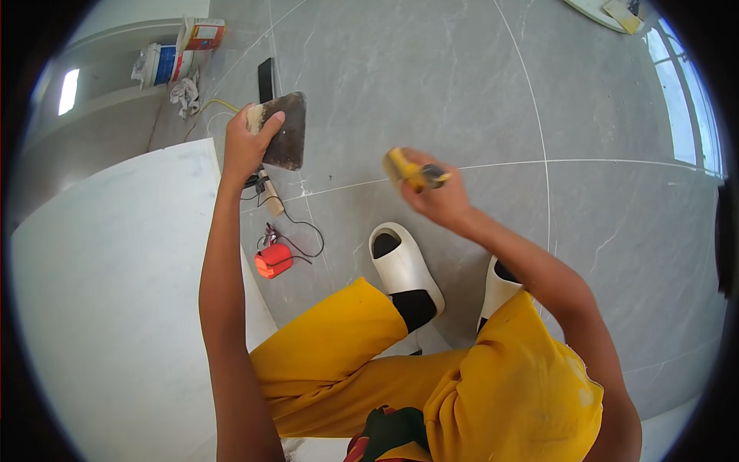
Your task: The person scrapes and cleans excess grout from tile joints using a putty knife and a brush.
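Note:
My left hand (250, 142) grips a flat, dark rectangular plate (289, 142) with a worn, pale edge, thumb on its face. To the right, my right hand (440, 191) is closed around a yellow and black tool (412, 173), blurred by motion, so its exact kind is unclear. The two hands are well apart, both above the grey tiled floor (416, 69). Just beyond the plate lies a long black object (265, 79). Below my left hand are a wooden piece (272, 197) and a red-orange object (274, 261) with a black cable.
A large white panel (115, 308) fills the lower left. Buckets (165, 65) and a crumpled cloth (185, 94) stand at the upper left. White shoes (408, 266) are on the floor below my right hand. A round white item (600, 11) lies at the top right.

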Available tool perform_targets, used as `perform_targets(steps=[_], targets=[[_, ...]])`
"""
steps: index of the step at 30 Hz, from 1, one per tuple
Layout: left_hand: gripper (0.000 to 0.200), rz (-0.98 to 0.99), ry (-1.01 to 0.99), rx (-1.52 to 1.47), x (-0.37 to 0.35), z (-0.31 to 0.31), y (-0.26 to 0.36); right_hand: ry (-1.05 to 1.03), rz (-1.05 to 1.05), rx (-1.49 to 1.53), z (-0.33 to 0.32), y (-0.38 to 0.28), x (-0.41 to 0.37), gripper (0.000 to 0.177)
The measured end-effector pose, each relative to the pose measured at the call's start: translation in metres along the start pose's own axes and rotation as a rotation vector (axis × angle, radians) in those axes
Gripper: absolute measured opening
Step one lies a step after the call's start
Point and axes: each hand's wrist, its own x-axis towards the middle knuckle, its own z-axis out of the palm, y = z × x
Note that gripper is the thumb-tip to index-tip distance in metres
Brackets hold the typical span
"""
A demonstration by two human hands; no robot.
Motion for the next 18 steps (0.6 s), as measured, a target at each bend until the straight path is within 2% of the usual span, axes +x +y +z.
perform_targets(steps=[2,5,8,10,13,15,17,18], targets=[[0.035,-0.024,-0.001,0.019,-0.007,-0.002,-0.005,-0.363,0.113,-0.095,0.062,-0.014,-0.004,0.051],[0.036,-0.063,0.059,-0.009,-0.021,-0.005,-0.021,-0.437,-0.02,-0.133,0.083,0.02,-0.013,0.057],[0.038,-0.152,0.027,0.037,-0.039,-0.015,-0.062,-0.08,0.024,-0.199,-0.004,0.038,0.007,0.053],[0.037,-0.238,0.046,0.035,-0.057,-0.026,-0.092,0.035,-0.011,-0.438,-0.065,0.043,0.014,0.055],[0.036,-0.31,0.077,0.074,-0.086,-0.058,-0.118,0.168,0.155,-0.192,-0.104,0.033,0.028,0.054],[0.035,-0.341,0.104,0.086,-0.094,-0.079,-0.111,0.135,0.264,0.06,-0.092,0.02,0.047,0.055],[0.033,-0.397,0.135,0.058,-0.106,-0.099,-0.101,0.129,0.07,0.195,-0.027,0.007,0.07,0.057],[0.032,-0.401,0.141,0.078,-0.112,-0.11,-0.104,0.065,-0.044,0.1,0.01,0.002,0.079,0.058]])
